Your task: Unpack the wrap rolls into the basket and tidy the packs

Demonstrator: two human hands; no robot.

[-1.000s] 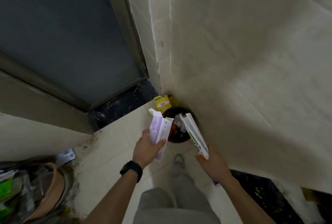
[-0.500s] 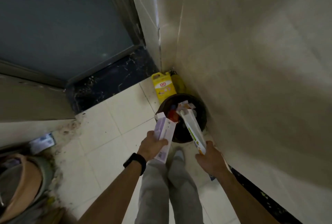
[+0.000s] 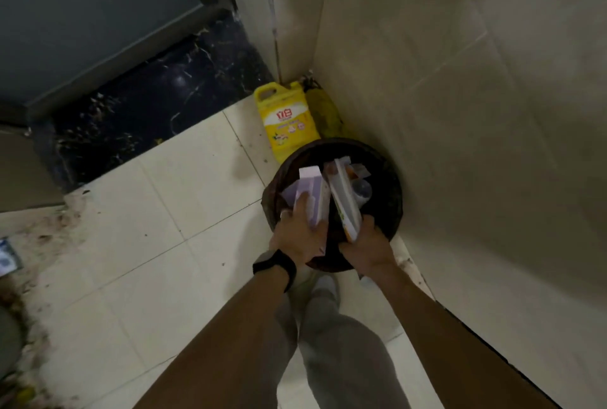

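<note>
My left hand point(image 3: 297, 238) grips a purple-and-white wrap pack point(image 3: 313, 195), its far end dipping into a round dark bin point(image 3: 391, 185) in the floor corner. Beside it my right hand point(image 3: 368, 246) holds a long white pack with green and orange print point(image 3: 345, 203), also pointing down into the bin. Both hands sit over the bin's near rim. Other litter lies inside the bin, partly hidden by the packs. A black watch is on my left wrist.
A yellow detergent jug point(image 3: 287, 119) stands against the wall just behind the bin. Beige walls point(image 3: 460, 113) close the corner on the right. A dark marble threshold point(image 3: 157, 106) and grey door lie to the left. My legs point(image 3: 328, 343) stand on pale floor tiles.
I have stepped closer to the corner. Both hands moved forward and down, so the two packs went from above the bin's front to inside its opening.
</note>
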